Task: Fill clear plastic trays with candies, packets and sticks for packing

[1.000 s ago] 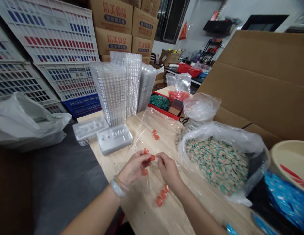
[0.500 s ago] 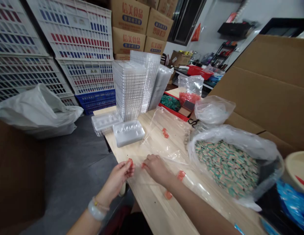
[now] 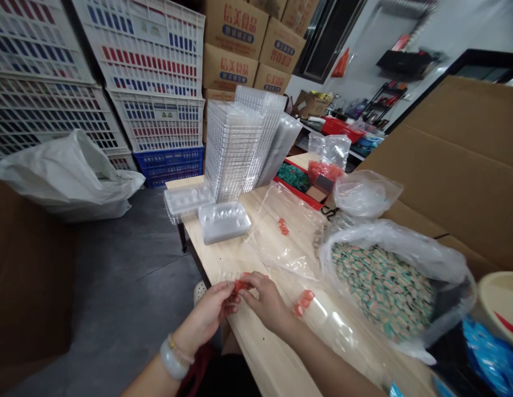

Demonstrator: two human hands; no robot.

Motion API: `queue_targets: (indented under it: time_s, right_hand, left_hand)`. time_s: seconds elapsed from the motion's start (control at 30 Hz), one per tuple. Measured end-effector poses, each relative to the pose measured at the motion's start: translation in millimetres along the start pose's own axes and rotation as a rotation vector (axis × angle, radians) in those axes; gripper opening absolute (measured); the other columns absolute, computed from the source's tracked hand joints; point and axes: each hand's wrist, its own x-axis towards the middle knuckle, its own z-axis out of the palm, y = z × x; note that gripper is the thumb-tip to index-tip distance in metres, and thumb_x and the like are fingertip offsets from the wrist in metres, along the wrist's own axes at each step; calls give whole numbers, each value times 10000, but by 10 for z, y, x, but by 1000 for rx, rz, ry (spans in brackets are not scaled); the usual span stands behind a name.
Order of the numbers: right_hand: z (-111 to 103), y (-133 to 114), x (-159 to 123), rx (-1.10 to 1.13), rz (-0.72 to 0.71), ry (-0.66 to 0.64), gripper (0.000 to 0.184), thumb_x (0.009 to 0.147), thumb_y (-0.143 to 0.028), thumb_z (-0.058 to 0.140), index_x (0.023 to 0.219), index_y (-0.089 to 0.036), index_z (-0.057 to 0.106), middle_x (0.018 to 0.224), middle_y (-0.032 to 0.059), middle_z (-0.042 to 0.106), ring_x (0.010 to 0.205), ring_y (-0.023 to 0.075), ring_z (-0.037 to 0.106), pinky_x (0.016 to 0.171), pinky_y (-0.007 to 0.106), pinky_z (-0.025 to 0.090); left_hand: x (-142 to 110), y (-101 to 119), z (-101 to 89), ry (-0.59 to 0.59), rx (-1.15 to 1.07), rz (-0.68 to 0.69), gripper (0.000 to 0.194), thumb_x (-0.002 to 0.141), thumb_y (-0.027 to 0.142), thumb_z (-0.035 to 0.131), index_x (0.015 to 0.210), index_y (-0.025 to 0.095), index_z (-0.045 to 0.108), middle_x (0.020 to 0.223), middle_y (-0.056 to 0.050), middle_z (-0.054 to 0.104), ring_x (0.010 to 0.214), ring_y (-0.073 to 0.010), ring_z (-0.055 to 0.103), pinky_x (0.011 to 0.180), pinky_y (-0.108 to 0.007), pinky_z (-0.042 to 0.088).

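Note:
My left hand [image 3: 210,314] and my right hand [image 3: 262,300] meet at the near edge of the wooden table [image 3: 273,358], both pinching small red wrapped candies [image 3: 239,285] between the fingertips. A clear plastic bag [image 3: 289,237] lies flat on the table just beyond my hands, with two red candies [image 3: 283,226] inside it. More red candies [image 3: 302,302] lie on the table to the right of my right wrist. A clear moulded plastic tray [image 3: 223,221] sits further back on the left.
A tall stack of clear trays [image 3: 235,146] stands at the back of the table. An open bag of green-and-pink wrapped candies [image 3: 384,284] lies at the right. Cardboard flaps [image 3: 458,165] rise on the right; crates [image 3: 152,82] and boxes stand behind.
The view has swung left and down. My hands were apart at the table edge half a second ago and have come together again on the red candies.

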Motion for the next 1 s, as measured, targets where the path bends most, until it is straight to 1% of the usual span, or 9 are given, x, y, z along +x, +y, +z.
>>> queue_targets:
  time_s: [0.07, 0.2, 0.33, 0.5, 0.6, 0.7, 0.8, 0.9, 1.0]
  right_hand:
    - [16, 28, 34, -79, 54, 1, 122, 765, -161, 511, 866, -169, 579, 783, 32, 582, 747, 144, 521, 698, 276, 408]
    - [30, 138, 222, -403, 47, -63, 120, 777, -179, 496, 828, -167, 604, 811, 53, 588, 807, 175, 502, 750, 316, 363]
    - [136, 218, 393, -595, -32, -210, 107, 761, -174, 506, 778, -167, 611, 789, 50, 584, 811, 183, 490, 740, 311, 345]
    - [282, 203, 368, -594, -40, -196, 97, 738, -204, 523, 779, -164, 601, 799, 55, 579, 802, 201, 491, 720, 327, 349]
    - [214, 275, 313, -491, -21, -145, 160, 706, -249, 563, 852, -189, 590, 843, 45, 586, 824, 203, 499, 746, 327, 359]
    - [-91, 548, 394, -405, 69, 27, 311, 721, -292, 552, 1015, -191, 548, 953, 63, 587, 890, 203, 506, 789, 324, 367]
    - [-545, 971, 692, -417, 338, 202, 274, 790, -243, 445, 1022, -147, 554, 941, 92, 594, 881, 181, 529, 778, 294, 376]
    - [-915, 1357, 1112, -449, 485, 241, 297, 813, -195, 366, 1025, -113, 558, 916, 123, 598, 830, 178, 558, 739, 288, 378]
    - [-1088, 1556, 1437, -443, 555, 215, 226, 757, -162, 437, 886, -106, 614, 809, 128, 619, 787, 199, 578, 719, 305, 372]
  left_hand:
    - [15, -6, -59, 63, 282, 144, 195, 773, 274, 459, 827, 139, 590, 722, -34, 586, 645, -122, 546, 581, -232, 431]
    - [132, -3, -231, 263, 1035, 638, 264, 747, 191, 466, 984, 191, 580, 963, -55, 581, 920, -201, 497, 816, -350, 388]
    - [299, -74, -343, 269, 1427, 775, 319, 751, 119, 460, 1050, 188, 544, 1032, -65, 555, 984, -213, 447, 850, -379, 367]
    - [402, -164, -390, 215, 1489, 878, 317, 780, 110, 431, 1078, 179, 512, 1012, -71, 541, 963, -185, 453, 842, -350, 392]
    - [372, -168, -395, 243, 1515, 916, 333, 777, 133, 446, 1103, 185, 495, 1025, -79, 531, 972, -199, 454, 824, -364, 405]
    - [320, -138, -341, 314, 1550, 972, 349, 779, 170, 459, 1126, 204, 480, 1074, -86, 513, 1008, -226, 440, 825, -399, 396]
    - [317, -73, -163, 280, 1534, 1008, 311, 802, 206, 435, 1107, 216, 494, 1037, -81, 530, 969, -218, 466, 811, -392, 404]
    - [379, 21, 92, 196, 1472, 1011, 315, 810, 209, 417, 1116, 208, 487, 1004, -83, 543, 938, -205, 487, 808, -372, 417]
    - [450, 133, 220, 160, 1412, 989, 312, 814, 225, 412, 1116, 207, 489, 1012, -84, 542, 952, -203, 490, 830, -369, 415]
